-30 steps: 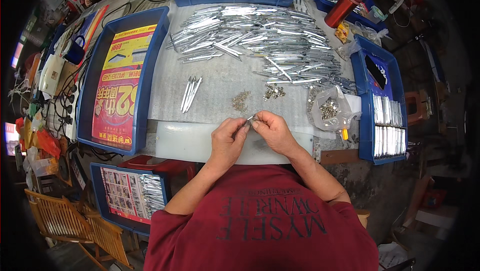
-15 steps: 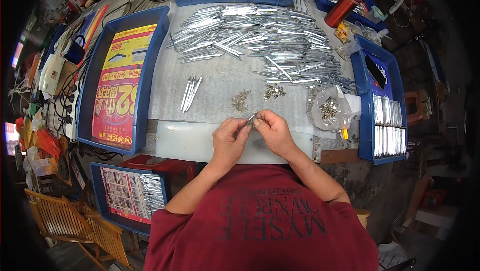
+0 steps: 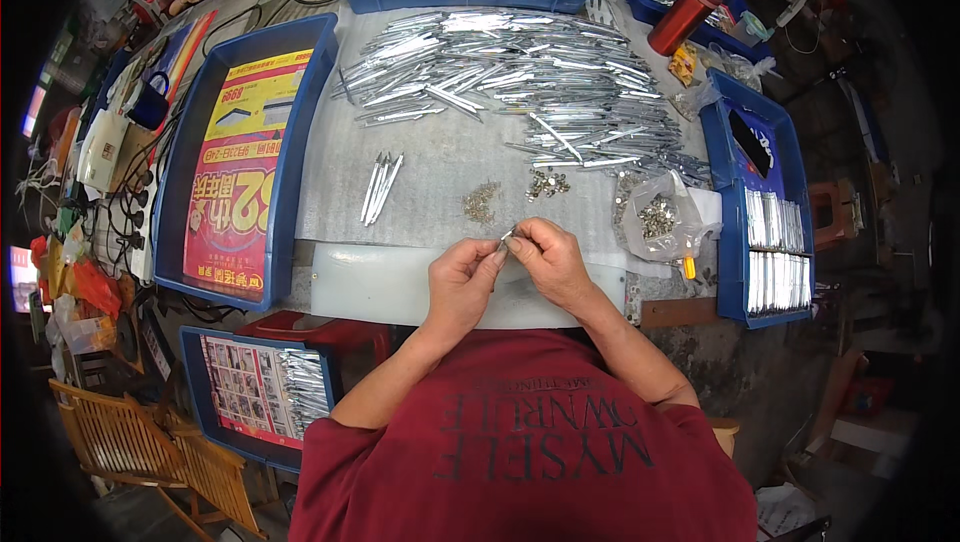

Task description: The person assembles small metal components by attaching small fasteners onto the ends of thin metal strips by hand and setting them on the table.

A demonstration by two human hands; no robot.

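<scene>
My left hand [image 3: 462, 284] and my right hand [image 3: 550, 262] meet over the near edge of the table, fingers pinched together. Between their fingertips shows a small silvery metal piece [image 3: 507, 236], mostly hidden by the fingers. Just beyond the hands lie a scatter of tiny brass-coloured bits [image 3: 480, 203] and a little heap of small round metal parts [image 3: 547, 183]. Several slim metal strips [image 3: 381, 189] rest side by side farther left. A large pile of similar silvery strips [image 3: 580, 92] covers the far part of the table.
A white board [image 3: 375, 282] lies along the near edge. To the right stand a clear plastic bag [image 3: 680, 204] of small metal parts and a blue tray [image 3: 734, 242] with stacked strips. Another blue tray [image 3: 312, 92] lined with printed paper flanks the left. A red flask [image 3: 686, 17] stands far right.
Both hands have shifted very slightly to the right, still pinched together around the small metal piece. The piles on the table look the same.
</scene>
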